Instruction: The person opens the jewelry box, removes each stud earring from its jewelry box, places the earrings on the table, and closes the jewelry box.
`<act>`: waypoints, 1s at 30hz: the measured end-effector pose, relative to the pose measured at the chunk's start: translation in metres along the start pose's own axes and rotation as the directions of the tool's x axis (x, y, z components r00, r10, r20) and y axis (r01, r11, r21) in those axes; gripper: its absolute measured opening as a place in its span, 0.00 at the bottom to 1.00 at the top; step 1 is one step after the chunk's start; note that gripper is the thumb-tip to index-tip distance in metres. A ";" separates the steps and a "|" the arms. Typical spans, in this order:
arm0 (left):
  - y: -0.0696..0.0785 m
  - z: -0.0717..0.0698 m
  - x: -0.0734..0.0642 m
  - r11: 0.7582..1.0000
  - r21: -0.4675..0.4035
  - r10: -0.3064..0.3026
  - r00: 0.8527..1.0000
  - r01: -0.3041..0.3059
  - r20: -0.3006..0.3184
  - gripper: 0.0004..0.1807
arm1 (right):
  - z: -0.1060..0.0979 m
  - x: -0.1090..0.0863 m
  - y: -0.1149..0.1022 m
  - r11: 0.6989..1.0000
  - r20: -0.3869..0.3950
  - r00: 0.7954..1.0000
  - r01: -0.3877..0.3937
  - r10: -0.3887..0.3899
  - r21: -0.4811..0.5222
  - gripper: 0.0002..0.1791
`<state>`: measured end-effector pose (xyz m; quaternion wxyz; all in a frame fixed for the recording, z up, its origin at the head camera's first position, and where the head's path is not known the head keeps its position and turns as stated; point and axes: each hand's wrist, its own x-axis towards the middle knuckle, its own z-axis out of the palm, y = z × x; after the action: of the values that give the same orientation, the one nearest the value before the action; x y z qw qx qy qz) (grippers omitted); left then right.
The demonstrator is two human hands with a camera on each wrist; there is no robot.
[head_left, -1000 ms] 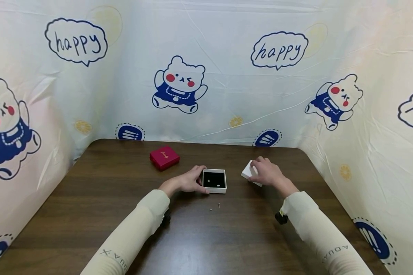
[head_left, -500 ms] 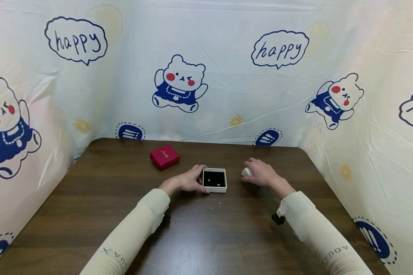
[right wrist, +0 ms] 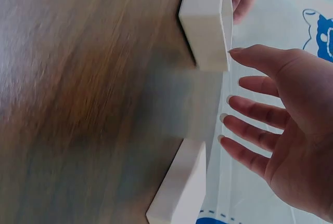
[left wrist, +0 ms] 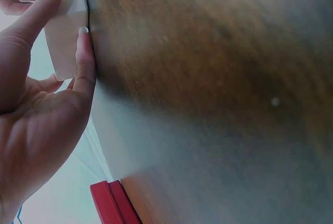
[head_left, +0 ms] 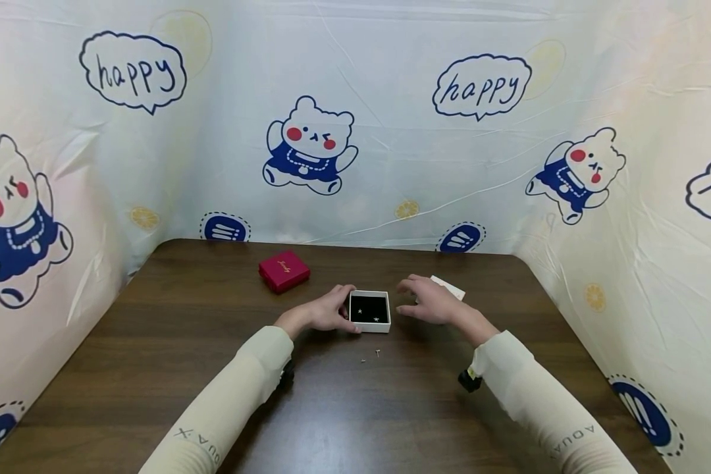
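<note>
My left hand [head_left: 324, 313] holds a small open white jewelry box [head_left: 372, 328] by its left end, thumb at the front and fingers behind. In the left wrist view the thumb and fingertips touch the box walls [left wrist: 65, 47]. Two small star-shaped pieces, like stud earrings [head_left: 376, 319], sit on the black lining inside. My right hand [head_left: 431, 301] hovers just right of the box, fingers spread and holding nothing. Behind it lies the white lid [head_left: 451, 288], partly hidden by the hand; the right wrist view shows the lid [right wrist: 182, 187] apart from the fingers.
Two tiny metallic pieces lie on the brown table in front of the box, one a small pin [head_left: 377, 353], the other a speck [head_left: 364, 361]. A red jewelry box [head_left: 284, 271] stands closed at the back left. A printed curtain [head_left: 391, 131] surrounds the table's back and sides.
My right hand tipped the white lid, let it go on the table, and moved left toward the white box. My left hand and the box have stayed in place.
</note>
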<state>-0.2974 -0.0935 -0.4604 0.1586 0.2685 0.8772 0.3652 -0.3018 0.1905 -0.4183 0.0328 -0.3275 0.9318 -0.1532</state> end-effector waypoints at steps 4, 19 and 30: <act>-0.001 0.000 0.001 1.000 -0.003 0.003 1.000 -0.003 0.004 0.47 | 0.002 0.003 -0.007 0.999 0.016 1.000 0.017 -0.018 0.047 0.22; -0.001 -0.001 0.001 1.000 -0.003 -0.007 1.000 0.007 0.015 0.45 | 0.014 0.017 -0.025 0.981 0.043 0.988 0.141 -0.147 0.135 0.16; 0.001 -0.001 0.000 1.000 -0.017 -0.015 1.000 0.015 0.009 0.47 | 0.015 0.026 -0.032 0.980 0.103 0.976 0.184 -0.191 0.075 0.12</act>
<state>-0.2976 -0.0931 -0.4595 0.1674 0.2622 0.8753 0.3702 -0.3002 0.1467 -0.4220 0.0803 -0.4205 0.8880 -0.1677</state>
